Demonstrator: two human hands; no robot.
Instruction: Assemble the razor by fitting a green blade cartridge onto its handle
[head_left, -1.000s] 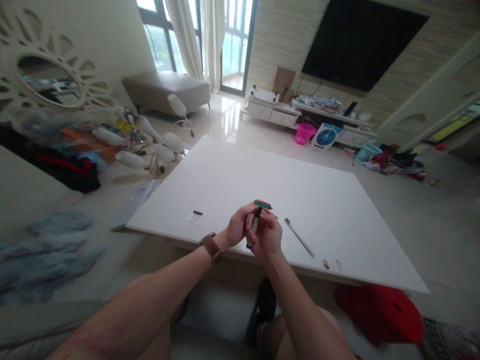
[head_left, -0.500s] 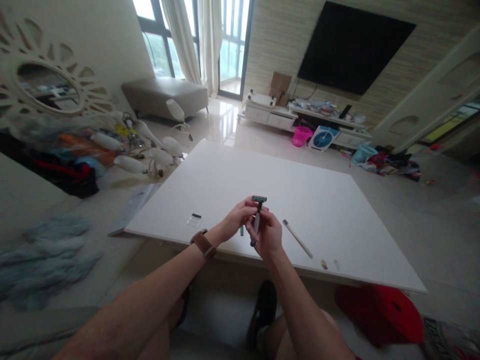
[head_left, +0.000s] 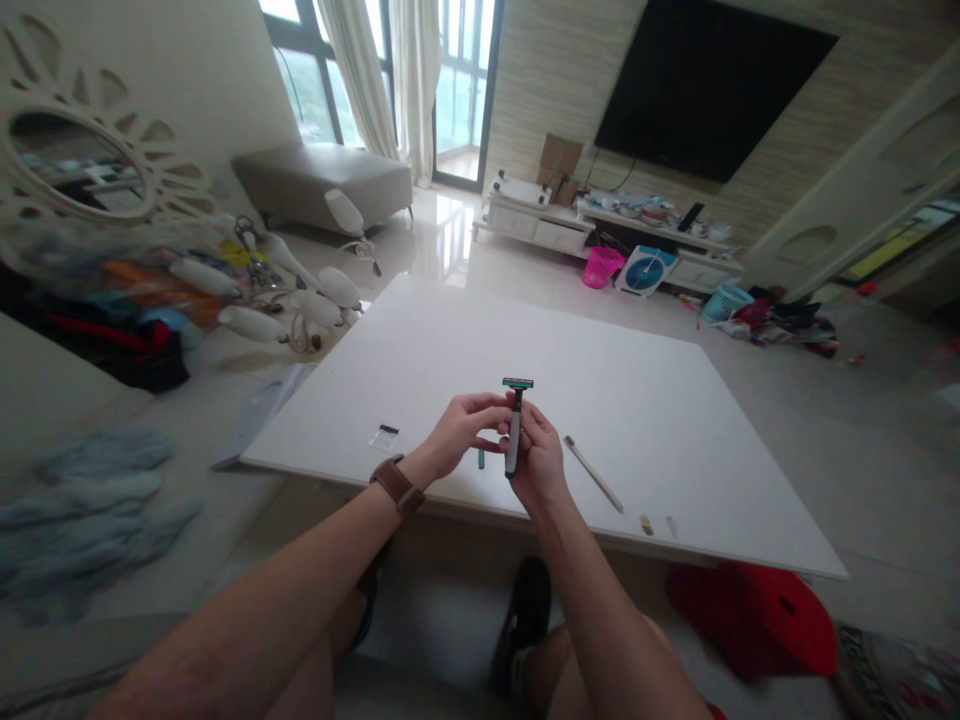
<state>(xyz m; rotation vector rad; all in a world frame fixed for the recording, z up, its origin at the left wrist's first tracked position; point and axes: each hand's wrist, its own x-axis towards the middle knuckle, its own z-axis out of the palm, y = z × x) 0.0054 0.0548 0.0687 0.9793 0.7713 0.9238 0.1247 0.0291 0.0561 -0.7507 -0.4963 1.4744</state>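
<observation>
A razor [head_left: 514, 440] stands nearly upright above the near part of the white table, its dark and green head at the top and its grey handle below. My right hand [head_left: 541, 450] is closed around the handle from the right. From the left, the fingertips of my left hand [head_left: 465, 432] pinch the handle, its thumb low and the other fingers higher up. Below my left hand, a small dark green strip [head_left: 481, 458] lies on the table, partly hidden. A toothbrush-like stick [head_left: 594, 474] with a dark end lies to the right of my right hand.
On the white tabletop [head_left: 600, 380] lie a small clear packet [head_left: 385, 436] at left, and a yellowish piece [head_left: 646, 525] and a clear piece [head_left: 671, 525] near the front edge. A lamp with white shades [head_left: 319, 308] stands beyond the left edge. Below right is a red object [head_left: 750, 620].
The razor has been raised slightly and turned more upright, its head facing differently. My left hand's fingers have spread a little along the handle. The view has shifted slightly.
</observation>
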